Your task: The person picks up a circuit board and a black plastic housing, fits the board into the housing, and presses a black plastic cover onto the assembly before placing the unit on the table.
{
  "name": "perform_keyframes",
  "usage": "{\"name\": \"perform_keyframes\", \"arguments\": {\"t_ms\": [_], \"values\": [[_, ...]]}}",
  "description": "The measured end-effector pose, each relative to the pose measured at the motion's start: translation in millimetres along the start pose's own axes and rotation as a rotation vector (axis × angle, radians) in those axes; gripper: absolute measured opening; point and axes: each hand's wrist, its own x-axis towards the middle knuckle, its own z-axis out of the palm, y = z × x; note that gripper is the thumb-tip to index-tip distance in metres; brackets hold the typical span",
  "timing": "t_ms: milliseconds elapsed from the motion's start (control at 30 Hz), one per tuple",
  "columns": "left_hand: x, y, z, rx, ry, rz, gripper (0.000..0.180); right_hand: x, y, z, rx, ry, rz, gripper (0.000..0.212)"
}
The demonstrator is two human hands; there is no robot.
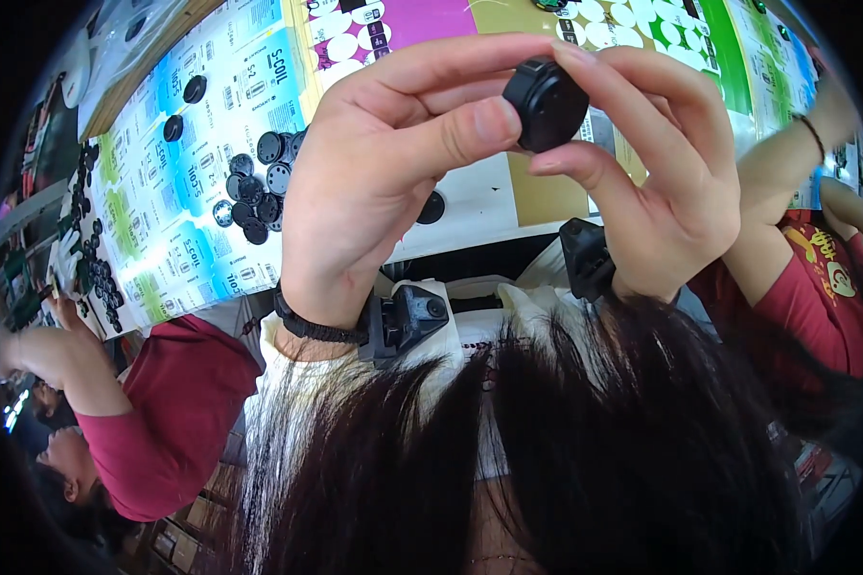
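Note:
A small round black plastic cap [552,105] is held up above the table between both hands, its flat face turned to the right. My left hand [364,144] grips it from the left, with the thumb against its side and the fingers arched over the top. From the right, the index finger and thumb of my right hand [666,158] close round its edge. Behind my left wrist, a loose pile of similar black round parts [249,196] lies on the table, some showing small holes. Another black round part [431,208] shows between my hands, partly hidden by the left one.
Printed sheets [187,244] cover the table [470,240]. Two single black parts [195,89] lie at the far left, with more along the left edge. Co-workers in red shirts [182,402] are close on both sides. Black devices [417,316] sit on my wrists.

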Motion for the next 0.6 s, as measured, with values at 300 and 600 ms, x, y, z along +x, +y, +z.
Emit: {"name": "perform_keyframes", "arguments": {"t_ms": [300, 600], "values": [[0.9, -0.8, -1.3, -0.007, -0.053, -0.015, 0.051, 3.1, 0.7, -2.4, -0.050, -0.057, -0.021, 0.046], [-0.1, -1.5, -1.4, 0.023, -0.038, -0.003, 0.048, 2.7, 1.8, -3.6, -0.071, -0.078, -0.033, 0.045]]}}
